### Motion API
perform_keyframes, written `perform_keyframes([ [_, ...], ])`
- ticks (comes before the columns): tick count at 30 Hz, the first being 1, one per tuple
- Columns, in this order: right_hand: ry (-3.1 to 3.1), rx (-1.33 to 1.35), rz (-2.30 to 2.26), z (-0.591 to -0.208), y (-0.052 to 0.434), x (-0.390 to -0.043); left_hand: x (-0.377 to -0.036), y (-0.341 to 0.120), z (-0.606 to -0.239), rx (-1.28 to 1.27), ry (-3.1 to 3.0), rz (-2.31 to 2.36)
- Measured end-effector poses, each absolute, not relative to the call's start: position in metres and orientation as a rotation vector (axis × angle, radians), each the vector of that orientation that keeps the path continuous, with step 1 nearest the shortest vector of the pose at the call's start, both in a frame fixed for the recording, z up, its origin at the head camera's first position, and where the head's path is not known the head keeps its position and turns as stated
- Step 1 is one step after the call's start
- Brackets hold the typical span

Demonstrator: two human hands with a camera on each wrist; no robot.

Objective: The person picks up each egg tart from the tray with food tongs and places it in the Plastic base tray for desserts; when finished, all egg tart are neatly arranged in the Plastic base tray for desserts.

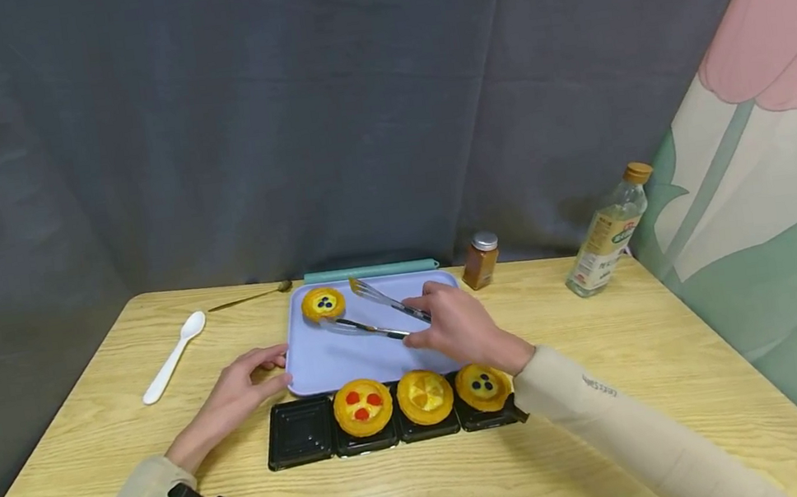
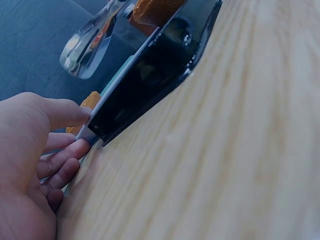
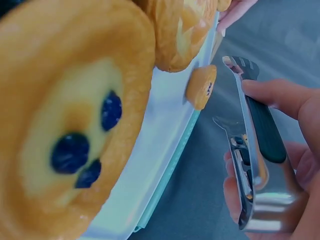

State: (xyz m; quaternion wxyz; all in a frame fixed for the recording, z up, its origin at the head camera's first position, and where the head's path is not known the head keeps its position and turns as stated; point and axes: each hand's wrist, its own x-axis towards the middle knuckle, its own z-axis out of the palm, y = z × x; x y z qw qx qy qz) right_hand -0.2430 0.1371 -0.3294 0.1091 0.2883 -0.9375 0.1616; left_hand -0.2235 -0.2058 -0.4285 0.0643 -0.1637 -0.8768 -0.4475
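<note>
My left hand (image 1: 240, 388) holds the left edge of the lavender tray (image 1: 341, 363), thumb and fingertips at its rim. In my right hand (image 1: 459, 320) is a pair of metal tongs (image 3: 267, 130) with dark green grips, held over the tray with its two arms spread. A blueberry-topped tart (image 1: 323, 304) sits at the tray's far left corner; one tong tip overlaps its near edge in the head view. Along the tray's near side lies a black sectioned box (image 1: 300, 433), holding a red-topped tart (image 1: 362, 407), a yellow-topped tart (image 1: 425, 397) and another blueberry tart (image 1: 484, 387). Its leftmost section shows bare.
A white spoon (image 1: 173, 359) and a thin gold-coloured spoon (image 1: 251, 297) lie to the left. Behind the tray is a teal strip (image 1: 371, 271). A small spice jar (image 1: 481, 260) stands at the back, a glass bottle (image 1: 609, 231) farther right, before the dark curtain (image 1: 279, 130).
</note>
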Motion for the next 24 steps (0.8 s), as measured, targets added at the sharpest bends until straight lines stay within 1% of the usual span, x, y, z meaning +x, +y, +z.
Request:
perform_keyframes([
  [7, -2.826, 0.822, 0.437, -0.332, 0.124, -0.258, -0.224, -0.206, -0.431, -0.494, -2.649, -1.348],
  [24, -2.913, 0.764, 0.463, -0.336, 0.105, -0.276, -0.223, -0.204, -0.427, -0.481, -2.65, -1.344],
])
